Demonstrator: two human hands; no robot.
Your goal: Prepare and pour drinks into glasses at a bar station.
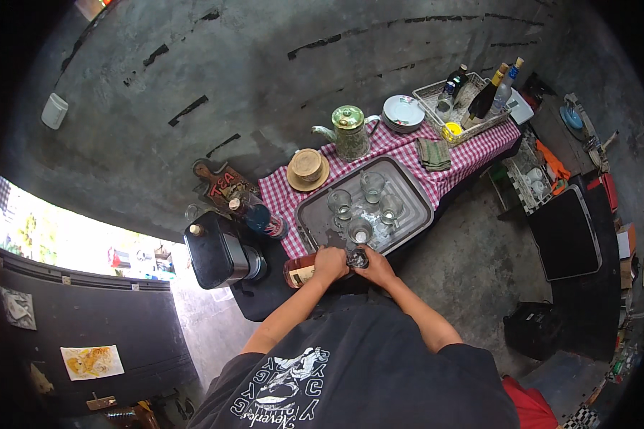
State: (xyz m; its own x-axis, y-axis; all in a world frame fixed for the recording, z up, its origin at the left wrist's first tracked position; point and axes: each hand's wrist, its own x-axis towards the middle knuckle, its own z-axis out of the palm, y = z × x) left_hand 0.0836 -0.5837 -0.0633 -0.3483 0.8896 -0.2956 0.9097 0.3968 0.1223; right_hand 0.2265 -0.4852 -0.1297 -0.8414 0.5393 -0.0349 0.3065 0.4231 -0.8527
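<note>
My left hand (330,265) is closed around a bottle of reddish-brown liquid (298,272) with a pale label. The bottle lies nearly on its side, its neck toward my right hand (376,267). Pinched in my right hand is a small shiny glass (357,258), held close to the bottle's neck. Whether liquid runs between them is too small to tell. Just beyond both hands sits a grey tray (408,241) bearing several clear glass mugs (372,187). The nearest mug (360,230) has something whitish at its bottom. Wet patches show on the tray.
Behind the tray stand a green enamel teapot (350,134), a wooden cup and saucer (307,169), stacked plates (403,114) and a folded cloth (433,154). A wire basket of bottles (479,130) is far right. At left are a dark bottle (263,218) and a black dispenser (212,252).
</note>
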